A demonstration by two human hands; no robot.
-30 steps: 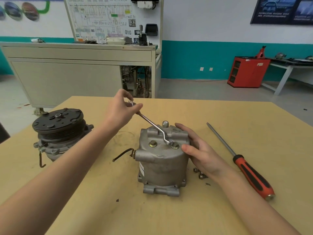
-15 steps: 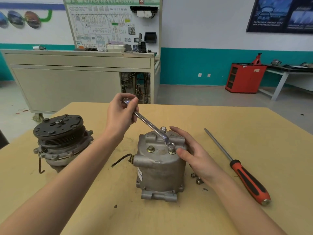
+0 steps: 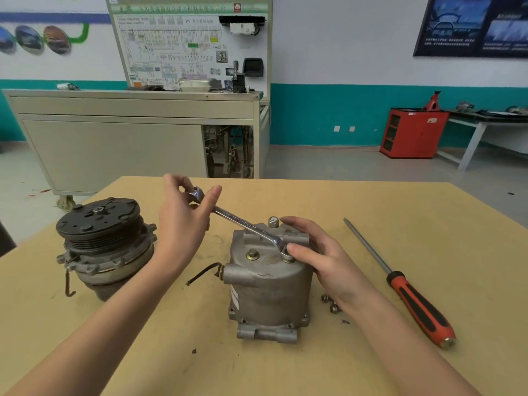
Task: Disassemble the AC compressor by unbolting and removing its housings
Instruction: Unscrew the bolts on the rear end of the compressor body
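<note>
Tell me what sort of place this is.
Probably a car-repair training workshop: a wiring-diagram display board behind, a red cabinet by the wall, and a compressor on the wooden table.

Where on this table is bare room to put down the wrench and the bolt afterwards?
Bare: the far right of the table, beyond the screwdriver; also the near strip in front of the compressor housing. Crowded: between housing and screwdriver, where loose bolts lie by the right hand.
</note>
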